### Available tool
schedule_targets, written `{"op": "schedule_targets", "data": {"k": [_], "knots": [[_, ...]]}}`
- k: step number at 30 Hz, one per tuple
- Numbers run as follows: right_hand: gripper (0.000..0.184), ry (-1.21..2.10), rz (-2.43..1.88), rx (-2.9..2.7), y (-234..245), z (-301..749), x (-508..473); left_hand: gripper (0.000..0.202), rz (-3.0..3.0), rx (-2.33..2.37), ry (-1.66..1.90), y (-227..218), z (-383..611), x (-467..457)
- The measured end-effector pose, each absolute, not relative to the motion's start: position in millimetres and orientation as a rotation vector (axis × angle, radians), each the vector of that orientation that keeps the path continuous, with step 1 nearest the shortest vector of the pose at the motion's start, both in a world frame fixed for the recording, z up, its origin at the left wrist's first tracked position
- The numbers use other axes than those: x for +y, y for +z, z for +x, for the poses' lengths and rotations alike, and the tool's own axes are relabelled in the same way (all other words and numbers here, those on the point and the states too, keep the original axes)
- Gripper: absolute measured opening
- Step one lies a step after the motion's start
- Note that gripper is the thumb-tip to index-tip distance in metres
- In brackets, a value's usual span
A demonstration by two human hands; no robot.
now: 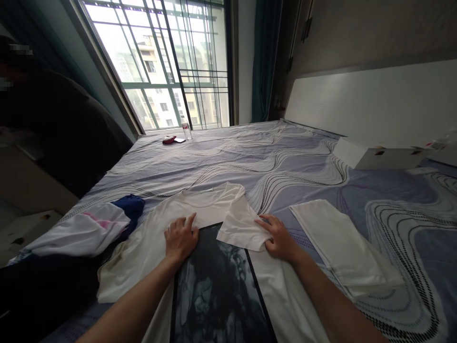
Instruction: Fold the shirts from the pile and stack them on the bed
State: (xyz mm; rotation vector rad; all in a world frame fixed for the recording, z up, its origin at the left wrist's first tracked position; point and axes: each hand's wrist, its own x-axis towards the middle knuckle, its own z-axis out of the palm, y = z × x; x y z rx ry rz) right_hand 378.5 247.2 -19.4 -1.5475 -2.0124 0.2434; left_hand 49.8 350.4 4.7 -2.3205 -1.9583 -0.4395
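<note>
A white T-shirt (160, 224) with a dark printed panel (214, 286) lies on the bed, its collar away from me. My left hand (181, 238) rests on its chest beside the top of the print, fingers spread. On the right, one sleeve (241, 228) is turned inward over the print's upper corner. My right hand (280, 238) touches the outer edge of that sleeve with its fingers stretched and its thumb apart. A folded white garment (342, 243) lies to the right of the shirt.
White and blue clothes (93, 224) lie in a heap at left, by dark cloth (46, 290). A white box (385, 155) stands at back right. Toward the window are a bottle (186, 129) and a red item (169, 139). A person in dark clothing (67, 124) bends at far left.
</note>
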Motion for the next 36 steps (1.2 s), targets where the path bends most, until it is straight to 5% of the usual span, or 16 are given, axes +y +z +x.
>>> {"op": "schedule_targets", "data": {"k": [5, 11, 22, 30, 36], "knots": [[0.059, 0.195, -1.576, -1.946, -23.7, 375.2, 249.7, 0.041, -2.572, -1.930, -0.659, 30.0, 156.9, 393.1], [0.050, 0.248, -1.552, -1.917, -19.4, 385.2, 248.9, 0.045, -2.496, -2.364, -0.461, 35.7, 272.9, 460.9], [0.067, 0.321, -1.605, -1.751, -19.0, 406.9, 248.4, 0.038, -2.318, -2.937, -0.636, 30.7, 242.4, 509.7], [0.049, 0.297, -1.684, -1.689, -19.5, 409.1, 251.9, 0.018, -2.442, -3.023, -0.808, 50.8, 267.4, 504.8], [0.057, 0.273, -1.723, -1.633, -22.2, 415.5, 254.5, 0.031, -2.393, -3.259, -0.449, 49.6, 286.6, 495.2]]}}
